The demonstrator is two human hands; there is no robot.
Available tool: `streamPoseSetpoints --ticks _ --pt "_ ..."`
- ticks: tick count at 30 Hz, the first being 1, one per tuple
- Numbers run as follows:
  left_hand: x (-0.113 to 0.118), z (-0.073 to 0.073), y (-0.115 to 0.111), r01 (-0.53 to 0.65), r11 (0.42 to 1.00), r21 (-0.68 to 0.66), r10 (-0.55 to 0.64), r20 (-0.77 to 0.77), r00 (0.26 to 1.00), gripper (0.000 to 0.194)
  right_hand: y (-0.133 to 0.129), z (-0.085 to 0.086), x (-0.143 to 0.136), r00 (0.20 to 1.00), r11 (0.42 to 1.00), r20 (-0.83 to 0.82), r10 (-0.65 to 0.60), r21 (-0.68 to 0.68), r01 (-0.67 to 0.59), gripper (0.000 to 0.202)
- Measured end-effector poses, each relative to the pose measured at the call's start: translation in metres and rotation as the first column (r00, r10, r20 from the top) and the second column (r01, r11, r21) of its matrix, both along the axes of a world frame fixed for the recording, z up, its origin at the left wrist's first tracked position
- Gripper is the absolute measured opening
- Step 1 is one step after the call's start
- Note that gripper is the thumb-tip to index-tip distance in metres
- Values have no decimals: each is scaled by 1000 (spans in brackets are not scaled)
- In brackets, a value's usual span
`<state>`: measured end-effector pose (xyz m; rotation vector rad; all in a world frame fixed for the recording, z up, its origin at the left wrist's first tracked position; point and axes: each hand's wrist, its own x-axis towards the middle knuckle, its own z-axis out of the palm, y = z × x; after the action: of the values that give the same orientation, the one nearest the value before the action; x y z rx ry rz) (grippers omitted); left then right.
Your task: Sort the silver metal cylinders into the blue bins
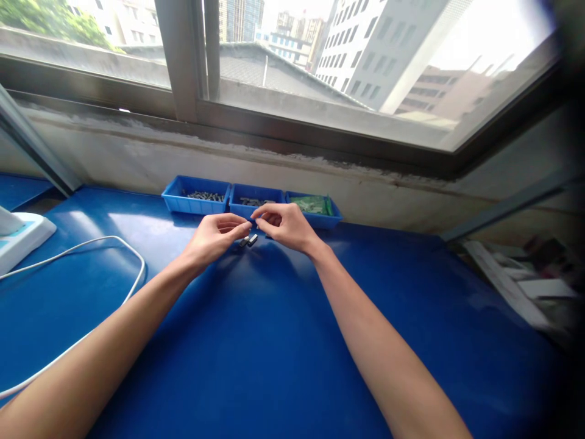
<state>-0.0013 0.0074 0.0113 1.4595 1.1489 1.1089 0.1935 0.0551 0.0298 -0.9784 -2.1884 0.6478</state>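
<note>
Stretching before me, the blue table (274, 341) bears stocked bins (189, 205). My left hand (214, 238) and right hand (289, 227) are nearly pinched, contents unclear, beside small pieces (253, 240) lying out; I can't tell if any are finished.

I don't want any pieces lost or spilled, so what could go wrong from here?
The small parts lie loose on the blue tabletop, just below the left hand and right hand; a brush of the fingers might scatter them.
The middle bin sits close behind the hands, so a knuckle could nudge it.
The white cable runs by the left forearm, which might drag it.
</note>
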Motion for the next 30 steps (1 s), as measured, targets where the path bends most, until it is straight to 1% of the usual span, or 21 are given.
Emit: streamPoseSetpoints --ticks 2,5,9,13,17,21,26,30 --pt "-1 0 0 -8 999 -33 11 82 997 45 0 1 0 1000 1000 -1 3 -29 -3 20" --pt "-1 -1 0 -12 999 -33 18 172 985 50 0 1 0 1000 998 -1 2 -60 -2 21" --pt "1 -2 0 -56 994 -91 77 247 966 50 0 -1 0 1000 998 -1 5 -69 -5 20" --pt "2 -3 1 -138 985 -101 158 226 961 51 0 -1 0 1000 997 -3 8 -80 -8 19" --pt "0 -5 3 -173 983 -61 182 181 967 54 0 0 1 1000 998 -7 12 -69 -13 19" --pt "0 -4 3 -166 985 -48 171 150 974 54 0 1 1 1000 997 1 7 -75 -7 19" --pt "-1 -3 -1 -152 988 -35 156 161 975 60 0 2 2 1000 995 16 5 -99 -4 19" --pt "-2 -3 -3 -141 990 -1 140 137 981 57 0 2 2 1000 993 8 15 -113 -14 19"
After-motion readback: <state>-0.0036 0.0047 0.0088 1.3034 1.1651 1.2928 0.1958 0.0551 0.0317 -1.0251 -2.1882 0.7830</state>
